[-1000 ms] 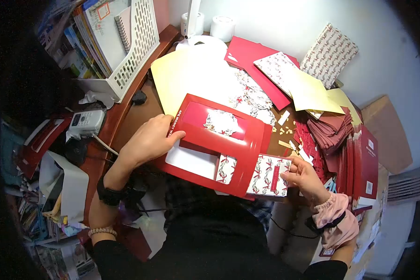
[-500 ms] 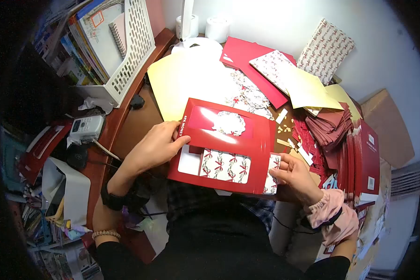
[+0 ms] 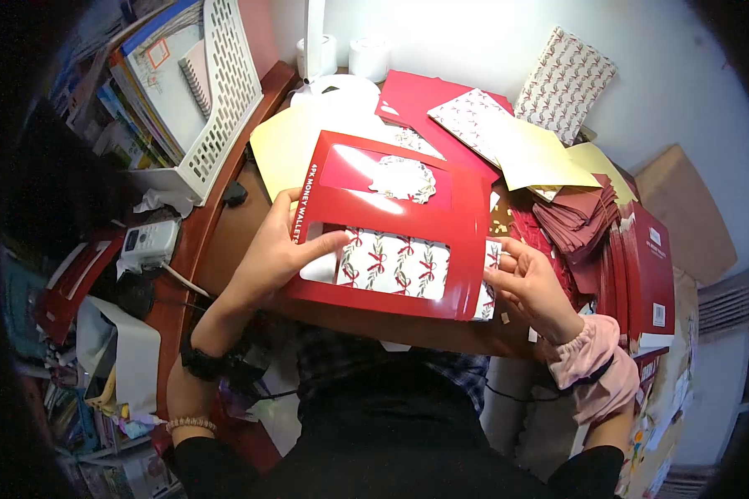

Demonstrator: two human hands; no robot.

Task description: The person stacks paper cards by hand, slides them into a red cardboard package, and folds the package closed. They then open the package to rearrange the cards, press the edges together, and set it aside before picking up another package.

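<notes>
The left hand (image 3: pixel 266 249) clamps the left side of the red packet (image 3: pixel 466 216), held above the near edge of the tabletop (image 3: pixel 235 237). The right hand (image 3: pixel 534 284) pinches the protruding end of the patterned card (image 3: pixel 395 264). Most of the card is inside, filling most of the lower window; its right end remains outside. The upper window shows a wreath (image 3: pixel 406 179). Beyond, at right, stand red folders (image 3: pixel 653 270); farther back lie yellow sheets (image 3: pixel 545 158).

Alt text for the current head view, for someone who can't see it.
The left hand holds a red windowed sleeve; the right hand holds a patterned card protruding from its right end and visible through the lower window. Yellow paper lies beyond.
</notes>
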